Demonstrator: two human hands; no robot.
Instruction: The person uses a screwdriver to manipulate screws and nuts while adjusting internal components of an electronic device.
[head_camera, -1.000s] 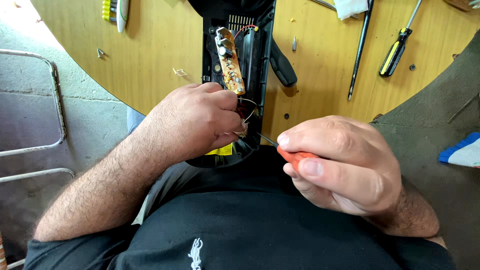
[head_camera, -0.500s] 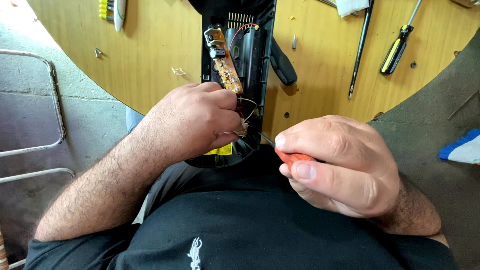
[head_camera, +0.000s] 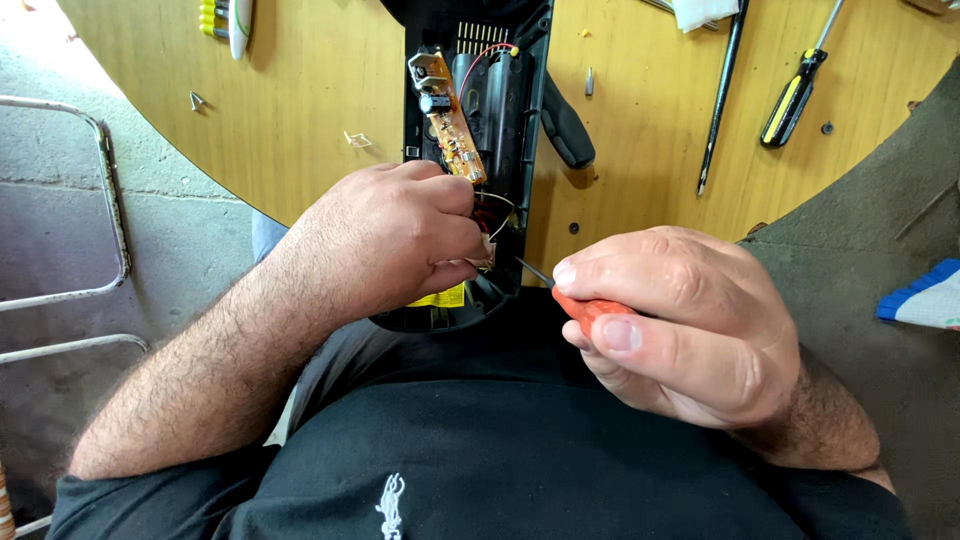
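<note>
Casing (head_camera: 520, 120) already open, board (head_camera: 452, 120) exposed: left hand (head_camera: 385, 240) pinches loose wires (head_camera: 492, 215) while right hand (head_camera: 680, 320) grips a red screwdriver (head_camera: 590, 306), repair seemingly unfinished

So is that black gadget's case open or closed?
Open: the black case has no cover, so the orange circuit board and red wire show.

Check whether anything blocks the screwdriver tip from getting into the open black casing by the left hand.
Nothing visible does. The screwdriver in the right hand already has its tip at the casing edge, beside the left hand's fingertips and loose wires.
</note>
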